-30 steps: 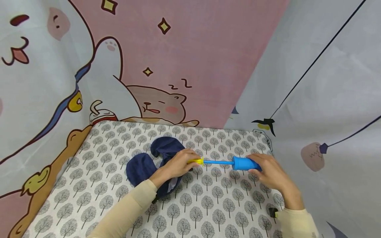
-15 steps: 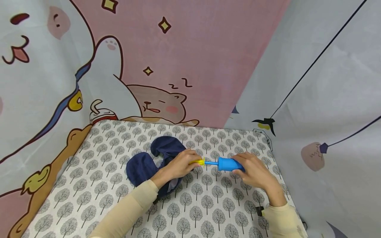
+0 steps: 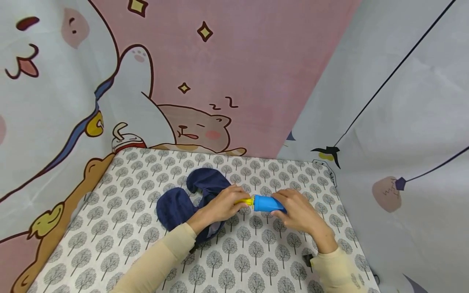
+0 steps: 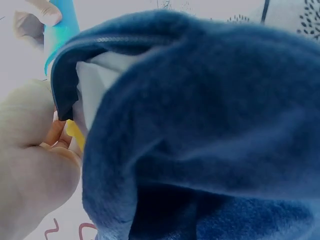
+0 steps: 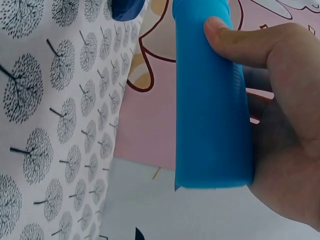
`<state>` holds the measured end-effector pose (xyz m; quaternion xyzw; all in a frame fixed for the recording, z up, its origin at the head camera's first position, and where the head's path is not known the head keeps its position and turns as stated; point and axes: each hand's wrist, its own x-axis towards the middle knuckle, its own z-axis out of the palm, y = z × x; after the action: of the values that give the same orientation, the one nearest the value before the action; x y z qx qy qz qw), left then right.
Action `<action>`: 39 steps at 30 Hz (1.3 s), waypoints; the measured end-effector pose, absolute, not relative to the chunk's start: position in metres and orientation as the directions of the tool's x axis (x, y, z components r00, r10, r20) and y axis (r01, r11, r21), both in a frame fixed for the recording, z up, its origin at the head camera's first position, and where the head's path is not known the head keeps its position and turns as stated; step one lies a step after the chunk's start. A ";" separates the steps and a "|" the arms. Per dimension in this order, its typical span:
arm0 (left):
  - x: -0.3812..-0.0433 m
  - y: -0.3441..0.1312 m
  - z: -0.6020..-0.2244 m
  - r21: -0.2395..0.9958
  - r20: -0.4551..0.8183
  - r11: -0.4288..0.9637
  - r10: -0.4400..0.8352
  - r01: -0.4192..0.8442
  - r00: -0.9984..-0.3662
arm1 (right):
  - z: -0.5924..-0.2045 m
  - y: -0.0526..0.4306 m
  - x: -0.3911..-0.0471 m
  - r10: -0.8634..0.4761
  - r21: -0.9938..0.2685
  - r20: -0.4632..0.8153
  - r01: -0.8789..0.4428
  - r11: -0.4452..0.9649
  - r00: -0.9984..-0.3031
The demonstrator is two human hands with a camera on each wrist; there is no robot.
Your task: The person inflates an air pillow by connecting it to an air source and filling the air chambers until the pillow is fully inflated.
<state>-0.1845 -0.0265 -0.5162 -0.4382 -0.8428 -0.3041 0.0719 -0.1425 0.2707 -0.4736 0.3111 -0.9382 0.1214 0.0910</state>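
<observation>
A blue hand pump [image 3: 266,204] with a yellow end piece [image 3: 246,201] lies level between the two hands. My left hand [image 3: 222,203] holds the yellow end; in the left wrist view, part of that yellow piece [image 4: 75,133] shows beside the zipped opening of a navy U-shaped neck pillow [image 3: 175,209]. Whitish material [image 4: 97,82] shows inside the opening. My right hand [image 3: 298,213] grips the blue barrel, its thumb along the side in the right wrist view. Barrel and yellow end meet, with no rod visible between them. The yellow piece's tip is hidden by the left hand and pillow.
A cloth printed with grey trees [image 3: 227,260] covers the table. Cartoon-printed fabric hangs behind [image 3: 256,81] and along both sides. A small black item [image 3: 307,259] sits by the right sleeve.
My right hand has moved left, sliding the blue barrel along its thin rod until it meets the yellow end. The left hand and neck pillow have stayed nearly still.
</observation>
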 end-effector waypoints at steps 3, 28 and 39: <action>-0.186 -0.027 -0.517 0.440 0.393 0.428 0.698 0.789 -0.598 | -0.472 0.275 -0.141 -0.544 -0.201 0.224 -0.584 0.786 -0.809; -0.192 -0.031 -0.512 0.466 0.388 0.437 0.680 0.769 -0.622 | -0.454 0.343 -0.129 -0.437 -0.190 0.292 -0.500 0.845 -0.851; -0.187 -0.030 -0.517 0.485 0.374 0.446 0.672 0.752 -0.639 | -0.465 0.304 -0.137 -0.531 -0.137 0.329 -0.596 0.792 -0.781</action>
<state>-0.1868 -0.0299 -0.5171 -0.4200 -0.8479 -0.3172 0.0635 -0.1367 0.3040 -0.4654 0.3007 -0.9363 0.1175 0.1380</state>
